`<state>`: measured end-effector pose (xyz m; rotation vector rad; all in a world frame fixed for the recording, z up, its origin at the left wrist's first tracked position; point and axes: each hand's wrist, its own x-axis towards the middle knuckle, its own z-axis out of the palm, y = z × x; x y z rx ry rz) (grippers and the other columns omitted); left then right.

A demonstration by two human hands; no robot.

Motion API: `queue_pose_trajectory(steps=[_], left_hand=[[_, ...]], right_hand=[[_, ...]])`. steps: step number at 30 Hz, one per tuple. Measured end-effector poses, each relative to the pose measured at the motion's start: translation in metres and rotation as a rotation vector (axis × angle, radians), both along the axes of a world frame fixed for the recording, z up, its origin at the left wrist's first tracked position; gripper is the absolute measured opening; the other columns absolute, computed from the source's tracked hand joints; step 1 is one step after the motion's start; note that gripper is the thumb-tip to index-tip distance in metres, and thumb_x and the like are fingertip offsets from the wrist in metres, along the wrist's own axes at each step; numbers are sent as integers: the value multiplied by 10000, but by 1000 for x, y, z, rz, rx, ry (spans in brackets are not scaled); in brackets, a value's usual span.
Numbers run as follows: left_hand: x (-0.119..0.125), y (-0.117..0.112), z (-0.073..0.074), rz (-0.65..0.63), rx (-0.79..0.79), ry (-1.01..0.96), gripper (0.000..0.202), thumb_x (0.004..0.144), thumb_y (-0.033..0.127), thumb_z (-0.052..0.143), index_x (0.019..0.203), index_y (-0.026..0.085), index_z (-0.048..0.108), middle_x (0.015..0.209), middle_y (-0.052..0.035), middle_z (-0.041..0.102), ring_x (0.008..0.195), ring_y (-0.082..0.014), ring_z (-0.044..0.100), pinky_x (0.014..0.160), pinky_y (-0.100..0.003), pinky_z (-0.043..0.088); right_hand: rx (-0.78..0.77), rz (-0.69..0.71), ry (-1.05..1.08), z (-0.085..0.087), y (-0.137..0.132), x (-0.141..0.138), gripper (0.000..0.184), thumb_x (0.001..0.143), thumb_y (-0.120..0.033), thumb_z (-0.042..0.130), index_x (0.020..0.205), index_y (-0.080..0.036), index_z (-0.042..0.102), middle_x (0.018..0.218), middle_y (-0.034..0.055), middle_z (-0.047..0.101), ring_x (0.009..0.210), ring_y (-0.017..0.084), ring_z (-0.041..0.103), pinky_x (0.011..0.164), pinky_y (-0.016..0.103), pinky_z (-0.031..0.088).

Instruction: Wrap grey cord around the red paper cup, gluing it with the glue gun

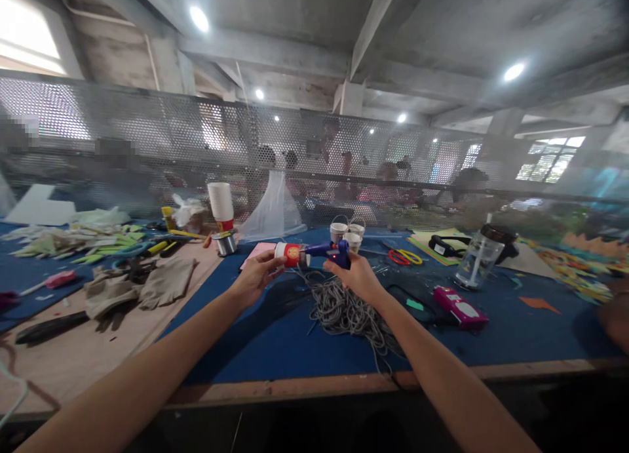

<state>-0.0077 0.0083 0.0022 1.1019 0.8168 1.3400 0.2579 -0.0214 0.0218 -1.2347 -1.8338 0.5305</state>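
Observation:
My left hand [256, 275] is closed round a small paper cup [289, 254] with a red band, held on its side above the blue mat. My right hand [358, 276] grips a blue glue gun [330, 251], its nozzle pointing left at the cup's open end. Under both hands lies a tangled heap of grey cord [346, 312]. Three small cups with wire handles [346, 231] stand just behind the glue gun.
A stack of paper cups [221, 204] and a metal tin [226, 243] stand at left, by brown gloves [142, 286] and paper scraps. Scissors [405, 256], a clear jar [477, 259] and a pink device [459, 307] lie at right. A mesh screen [147, 132] runs behind, with people beyond it.

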Motion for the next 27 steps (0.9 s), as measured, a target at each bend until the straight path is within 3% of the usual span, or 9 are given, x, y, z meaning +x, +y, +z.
queue_pose_trajectory(steps=[4, 7, 10, 14, 21, 27], left_hand=[[0, -1, 0, 7, -5, 2, 350, 602, 284, 904, 923, 212, 784, 1080, -68, 748, 994, -216, 663, 888, -334, 532], [1, -5, 4, 11, -12, 11, 371, 595, 291, 906, 935, 212, 780, 1070, -64, 746, 973, -209, 663, 870, -327, 531], [2, -7, 5, 19, -21, 17, 373, 593, 292, 905, 933, 206, 777, 1044, -59, 745, 941, -195, 663, 849, -313, 527], [1, -5, 4, 25, -18, 32, 354, 625, 296, 887, 948, 210, 774, 1022, -52, 744, 908, -176, 666, 830, -296, 522], [0, -3, 1, 35, -5, 31, 357, 630, 290, 877, 961, 213, 766, 1048, -70, 746, 929, -205, 674, 838, -330, 532], [-2, 2, -3, 33, 7, 42, 317, 621, 318, 890, 905, 232, 778, 989, -47, 735, 912, -195, 654, 842, -311, 524]], right_hand=[[-104, 112, 191, 5, 2, 3, 354, 869, -554, 647, 930, -214, 572, 446, -82, 512, 395, 128, 496, 503, 256, 436], [-146, 207, 279, 4, 6, 5, 348, 872, -543, 638, 849, -206, 554, 519, -63, 555, 421, 112, 522, 506, 245, 444], [-186, 206, 352, 2, 10, 7, 365, 847, -549, 659, 827, -193, 582, 631, -28, 611, 491, 119, 576, 528, 247, 462], [-131, 80, 320, 0, 16, 12, 388, 833, -563, 653, 787, -178, 641, 657, -3, 625, 591, 135, 579, 594, 255, 450], [-65, -228, 155, -11, 37, 35, 507, 757, -664, 643, 725, -160, 680, 616, -21, 584, 624, 155, 542, 575, 250, 354], [-45, -423, -47, -22, 53, 49, 514, 758, -638, 660, 909, -149, 706, 885, 75, 738, 803, 225, 671, 664, 270, 432]])
